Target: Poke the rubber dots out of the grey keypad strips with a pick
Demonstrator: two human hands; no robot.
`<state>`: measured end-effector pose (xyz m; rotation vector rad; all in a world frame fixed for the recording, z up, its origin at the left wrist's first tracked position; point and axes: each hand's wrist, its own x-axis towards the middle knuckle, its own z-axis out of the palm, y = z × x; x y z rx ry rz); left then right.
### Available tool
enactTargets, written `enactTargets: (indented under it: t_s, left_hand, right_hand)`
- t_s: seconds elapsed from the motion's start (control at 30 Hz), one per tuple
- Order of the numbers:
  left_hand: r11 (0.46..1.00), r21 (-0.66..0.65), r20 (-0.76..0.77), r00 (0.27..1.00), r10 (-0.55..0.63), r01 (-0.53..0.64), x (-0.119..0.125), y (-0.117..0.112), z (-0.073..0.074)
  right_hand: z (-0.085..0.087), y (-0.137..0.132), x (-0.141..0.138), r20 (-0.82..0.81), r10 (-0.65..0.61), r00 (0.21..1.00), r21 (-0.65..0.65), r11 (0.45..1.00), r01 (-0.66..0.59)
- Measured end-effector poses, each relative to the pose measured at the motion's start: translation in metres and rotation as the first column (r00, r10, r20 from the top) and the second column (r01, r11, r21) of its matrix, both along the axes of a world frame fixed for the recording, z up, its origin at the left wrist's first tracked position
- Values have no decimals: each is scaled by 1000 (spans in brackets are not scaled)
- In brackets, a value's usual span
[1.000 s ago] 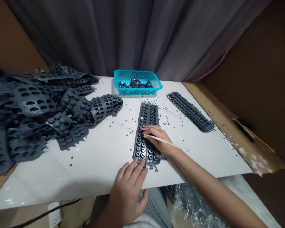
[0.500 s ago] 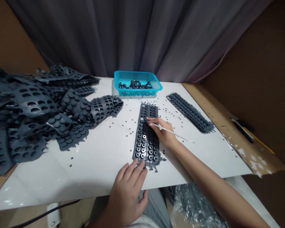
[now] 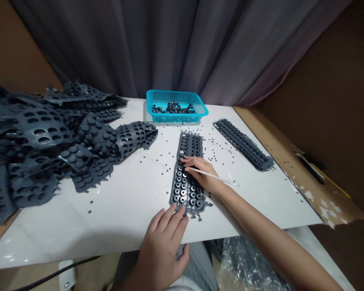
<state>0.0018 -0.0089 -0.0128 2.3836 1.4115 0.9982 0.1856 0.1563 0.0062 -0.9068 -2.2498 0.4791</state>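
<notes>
A dark grey moulded rubber sheet (image 3: 176, 194) with rows of round, ring-topped pieces lies lengthwise in front of me. My right hand (image 3: 204, 171) is closed in a pinch around a thin white stick (image 3: 214, 176), over the middle of the sheet. The stick's near end points at the rings; its far end sticks out to the right. My fingers hide part of the sheet, and whether the tip touches a ring I cannot tell. Flat on the table, my left hand (image 3: 166, 230) rests its spread fingertips on the sheet's near edge.
Crumpled perforated rubber sheets (image 3: 45, 149) are heaped on the left. A blue basket (image 3: 177, 118) with small black pieces stands at the back. Another rubber sheet (image 3: 244, 143) lies to the right. Small dark discs dot the white table (image 3: 121, 218). A yellow-and-black tool (image 3: 309, 167) lies far right.
My right hand has moved with the stick a little toward me and to the left along the sheet. My left hand has stayed in place.
</notes>
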Motion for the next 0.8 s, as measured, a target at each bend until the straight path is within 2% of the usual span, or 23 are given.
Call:
enactTargets:
  t_s: [0.17,0.33,0.53,0.8]
  left_hand:
    - [1000,-10,-4,1000,-4,4,0,0,-1]
    - [1000,7,-20,1000,-3,3,0,-1,0]
    - [1000,-2,-10,1000,-5,5,0,-1,-1]
    - [1000,-7,-6,1000,-3,2,0,-1,-1]
  right_hand:
    - [1,17,2,93,-17,996,76,997,10]
    - [3,30,5,-25,-176,984,62,982,177]
    - [-4,17,5,-60,12,998,0,1000,-12]
    - [-3,18,6,29,53,998,37,998,-55]
